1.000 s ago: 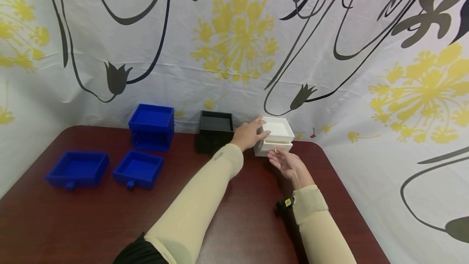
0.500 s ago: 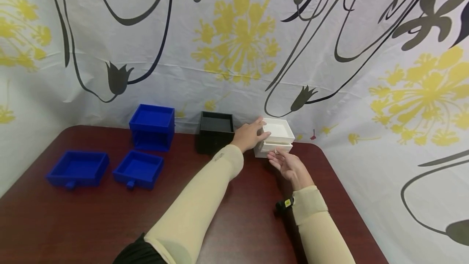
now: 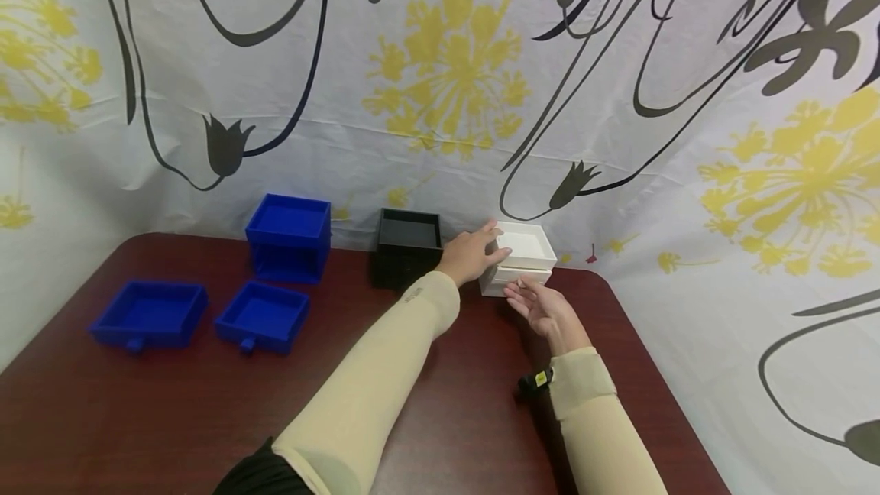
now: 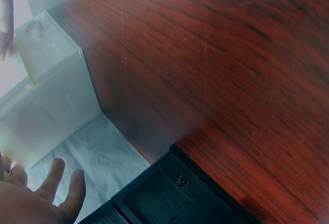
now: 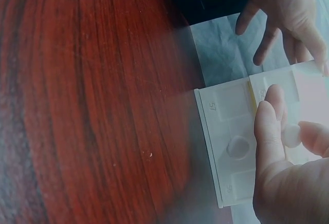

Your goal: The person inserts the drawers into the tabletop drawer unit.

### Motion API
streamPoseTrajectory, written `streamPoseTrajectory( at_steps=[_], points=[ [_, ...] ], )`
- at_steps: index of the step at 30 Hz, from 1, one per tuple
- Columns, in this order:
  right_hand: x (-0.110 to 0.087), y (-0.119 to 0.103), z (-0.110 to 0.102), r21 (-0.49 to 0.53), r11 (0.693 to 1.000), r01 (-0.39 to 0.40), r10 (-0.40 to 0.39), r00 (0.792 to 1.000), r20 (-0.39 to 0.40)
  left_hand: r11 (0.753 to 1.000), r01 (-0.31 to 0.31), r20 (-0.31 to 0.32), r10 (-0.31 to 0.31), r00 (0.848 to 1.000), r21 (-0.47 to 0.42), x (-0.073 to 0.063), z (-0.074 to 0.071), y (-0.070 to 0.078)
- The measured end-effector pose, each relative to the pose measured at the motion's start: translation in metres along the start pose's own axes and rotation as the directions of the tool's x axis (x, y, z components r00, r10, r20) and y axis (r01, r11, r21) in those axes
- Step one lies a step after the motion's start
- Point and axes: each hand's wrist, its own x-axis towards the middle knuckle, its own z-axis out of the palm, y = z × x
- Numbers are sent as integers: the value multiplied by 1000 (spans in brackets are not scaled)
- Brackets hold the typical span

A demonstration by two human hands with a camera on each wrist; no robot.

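A small white drawer box [image 3: 525, 244] with a tray-like top stands at the table's back right. My left hand [image 3: 469, 254] rests against its left side and top edge, thumb and fingers spread and fairly straight. In the left wrist view, the fingers of that left hand [image 4: 49, 196] show beside the white wall. My right hand [image 3: 546, 312] is at the front of the box. In the right wrist view its thumb and a finger pinch a round white drawer knob [image 5: 291, 135]. A second round knob [image 5: 238, 147] sits on the lower drawer front.
A black drawer box [image 3: 406, 250] stands just left of my left hand. Farther left is a blue box frame [image 3: 289, 247] with an open front. Two blue drawers [image 3: 261, 317] lie in front of it on the dark red table [image 3: 474, 418]. A patterned cloth [image 3: 309, 98] hangs behind.
The head view has shifted slightly. Both hands keep their places at the white drawer box, with no clear movement of the drawer.
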Motion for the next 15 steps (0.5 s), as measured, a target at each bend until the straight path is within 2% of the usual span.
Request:
streamPoseTrajectory(
  at_steps=[15],
  points=[
    [5,-1,3,27,1000,-5,5,1000,-8,1000,-3,-3,3,1000,9,1,1,-1]
  ],
)
